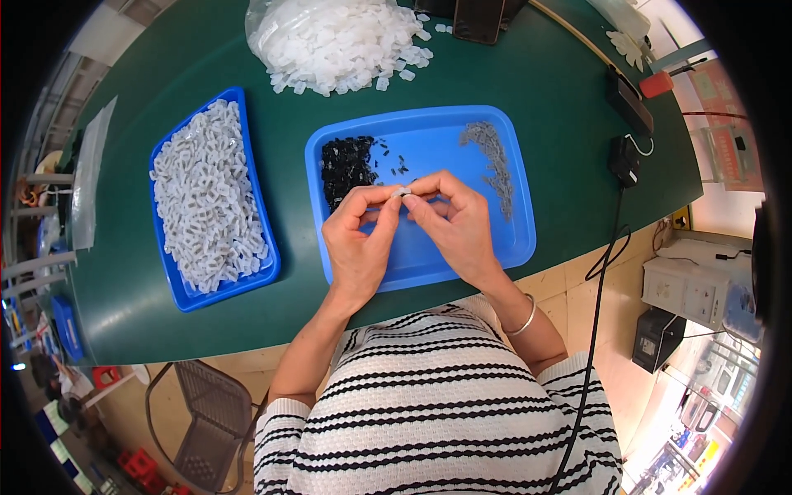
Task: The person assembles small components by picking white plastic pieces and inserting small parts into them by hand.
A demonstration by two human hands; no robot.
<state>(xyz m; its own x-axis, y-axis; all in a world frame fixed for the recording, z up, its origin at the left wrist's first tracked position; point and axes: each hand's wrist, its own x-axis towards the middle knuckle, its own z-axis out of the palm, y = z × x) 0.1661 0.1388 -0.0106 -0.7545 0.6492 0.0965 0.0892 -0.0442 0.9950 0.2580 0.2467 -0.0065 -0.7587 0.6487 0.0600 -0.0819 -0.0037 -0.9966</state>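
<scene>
Left hand (356, 239) and right hand (455, 221) both pinch one small white plastic piece (404, 191) at fingertips, held above the blue tray (429, 272), likely so loose black bits (346, 165) stay within reach.

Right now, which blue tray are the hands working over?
The middle tray, holding black bits and grey bits; the other tray is packed with white pieces.

The single head-worn fisheye view looks steeply down from close above the round dark green tabletop (536, 91), facing its far edge, with the near edge bowing across mid-picture and the person's striped-sleeved forearms entering from below.
</scene>
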